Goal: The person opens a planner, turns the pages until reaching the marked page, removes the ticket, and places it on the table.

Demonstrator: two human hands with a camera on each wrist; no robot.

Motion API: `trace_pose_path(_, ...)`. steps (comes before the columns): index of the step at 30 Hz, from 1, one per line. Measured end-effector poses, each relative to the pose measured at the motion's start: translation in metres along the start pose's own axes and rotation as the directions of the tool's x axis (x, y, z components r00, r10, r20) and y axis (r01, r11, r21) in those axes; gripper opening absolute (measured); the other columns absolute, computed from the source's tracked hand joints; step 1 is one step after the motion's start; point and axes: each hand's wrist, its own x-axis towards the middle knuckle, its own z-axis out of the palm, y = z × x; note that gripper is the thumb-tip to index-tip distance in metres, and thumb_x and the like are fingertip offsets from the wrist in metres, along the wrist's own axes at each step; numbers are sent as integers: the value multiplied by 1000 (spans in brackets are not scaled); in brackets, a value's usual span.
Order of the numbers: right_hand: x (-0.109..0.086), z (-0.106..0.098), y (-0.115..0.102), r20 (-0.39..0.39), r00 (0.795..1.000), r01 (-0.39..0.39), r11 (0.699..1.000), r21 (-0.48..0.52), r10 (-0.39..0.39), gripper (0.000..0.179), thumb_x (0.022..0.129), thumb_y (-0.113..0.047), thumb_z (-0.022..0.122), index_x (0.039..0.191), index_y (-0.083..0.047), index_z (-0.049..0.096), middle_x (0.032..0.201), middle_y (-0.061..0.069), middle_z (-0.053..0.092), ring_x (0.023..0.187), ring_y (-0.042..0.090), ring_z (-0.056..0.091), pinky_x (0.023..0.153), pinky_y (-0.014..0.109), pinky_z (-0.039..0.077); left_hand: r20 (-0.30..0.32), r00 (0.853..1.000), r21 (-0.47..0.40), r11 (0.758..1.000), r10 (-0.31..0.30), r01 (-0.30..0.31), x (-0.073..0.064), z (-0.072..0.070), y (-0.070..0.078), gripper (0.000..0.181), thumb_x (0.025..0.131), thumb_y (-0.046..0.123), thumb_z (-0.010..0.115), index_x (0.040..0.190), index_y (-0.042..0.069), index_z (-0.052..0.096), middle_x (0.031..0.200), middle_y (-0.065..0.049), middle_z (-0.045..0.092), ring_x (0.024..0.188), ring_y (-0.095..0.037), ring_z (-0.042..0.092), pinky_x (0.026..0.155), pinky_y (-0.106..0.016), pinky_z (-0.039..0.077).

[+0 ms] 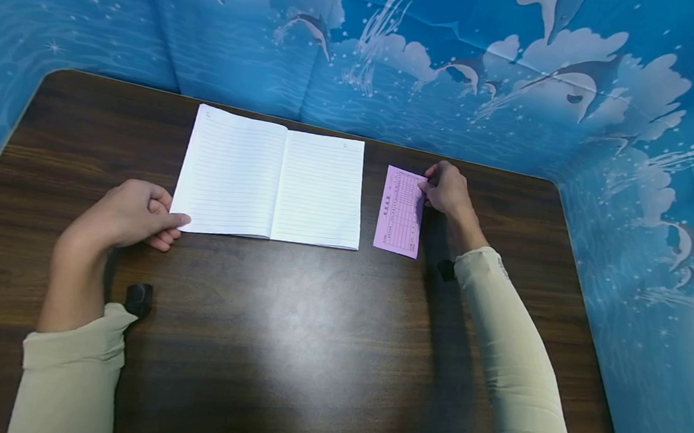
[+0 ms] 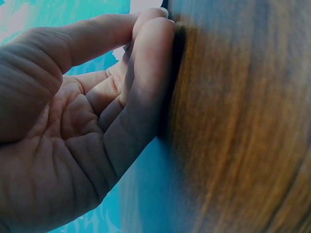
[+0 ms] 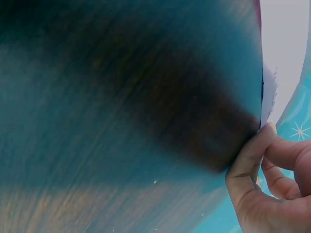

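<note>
An open lined notebook (image 1: pixel 320 193) lies flat near the far edge of the table. My left hand (image 1: pixel 134 213) pinches its lower left corner, thumb on top of the page and fingers underneath. Seen from the left wrist, the fingers of that hand (image 2: pixel 146 63) rest low against the tabletop. To the right of the notebook, a small gap away, is a pink printed form slip (image 1: pixel 399 211) with a table of lines. My right hand (image 1: pixel 448 190) pinches its upper right edge between thumb and fingertips, also visible in the right wrist view as a pinching hand (image 3: pixel 267 179).
The dark wood-grain table (image 1: pixel 284 350) has rounded far corners. A blue curtain (image 1: pixel 362 58) printed with dolphins hangs behind it and along the right side. Black wrist devices (image 1: pixel 139 300) sit at both sleeve cuffs.
</note>
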Motion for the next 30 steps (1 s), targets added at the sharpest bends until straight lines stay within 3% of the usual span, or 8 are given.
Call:
trace_pose_path(11,-5,-1,4,-47,999,-19,994,108,24,30,109,-14,63,137,-3,59,125,22,66,95,29,68,86,37,67,10,1000,-18,1000,-6,6,-1,0,1,29,111,20,62,99,-5,57,77,-3,74,69,-15,74,66,-25,63)
trace_pose_path(16,-13,-5,-2,-41,999,-6,995,96,10,35,111,-18,61,143,-7,58,130,21,66,99,31,67,89,40,64,6,1000,-15,1000,1,-1,-1,-1,1,28,111,20,62,98,-5,58,77,-3,74,69,-15,74,65,-26,63)
trace_pose_path(21,-26,-8,-12,21,995,102,995,6,-102,42,112,-23,58,151,-8,54,139,22,63,115,36,61,103,50,56,12,1000,-17,1000,5,-4,0,-1,0,28,110,20,63,100,-5,58,76,-3,74,69,-16,75,65,-26,63)
trace_pose_path(25,-41,-5,-20,82,973,221,974,-56,-217,50,113,-29,57,158,-9,49,154,22,57,138,40,57,116,58,50,13,1000,-19,1000,8,-8,0,-2,0,28,110,20,64,102,-6,58,76,-2,75,69,-16,75,65,-26,63)
trace_pose_path(30,-62,5,-29,175,938,322,938,-125,-299,60,113,-35,56,165,-11,39,169,18,43,159,38,39,129,60,37,12,1000,-21,1000,4,-4,0,-1,0,28,110,20,63,102,-6,58,76,-2,74,69,-16,74,65,-26,63)
